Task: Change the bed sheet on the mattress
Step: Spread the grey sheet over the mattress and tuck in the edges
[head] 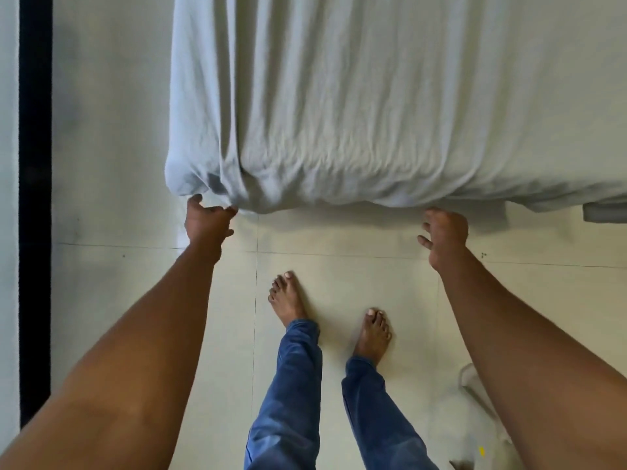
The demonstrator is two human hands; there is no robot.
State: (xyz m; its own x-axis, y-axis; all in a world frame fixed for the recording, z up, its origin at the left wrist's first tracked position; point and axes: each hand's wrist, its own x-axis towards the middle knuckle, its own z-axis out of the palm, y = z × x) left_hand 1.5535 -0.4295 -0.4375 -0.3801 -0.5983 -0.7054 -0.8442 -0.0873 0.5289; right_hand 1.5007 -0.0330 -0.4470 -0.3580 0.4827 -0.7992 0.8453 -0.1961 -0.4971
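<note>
A pale grey-white bed sheet (356, 106) covers the mattress and hangs over its near end in long wrinkles. My left hand (207, 221) is at the sheet's lower edge by the near left corner, thumb and fingertips touching the hem, fingers spread. My right hand (443, 234) is just under the hanging edge further right, fingers loosely spread and holding nothing that I can see. Whether either hand pinches the cloth is unclear.
I stand barefoot in blue jeans (291, 385) on a pale tiled floor (339, 239) at the bed's foot. A dark vertical strip (35, 198) runs along the far left. A white bundle of cloth (475, 395) lies on the floor at lower right. A grey bed part (604, 213) shows at right.
</note>
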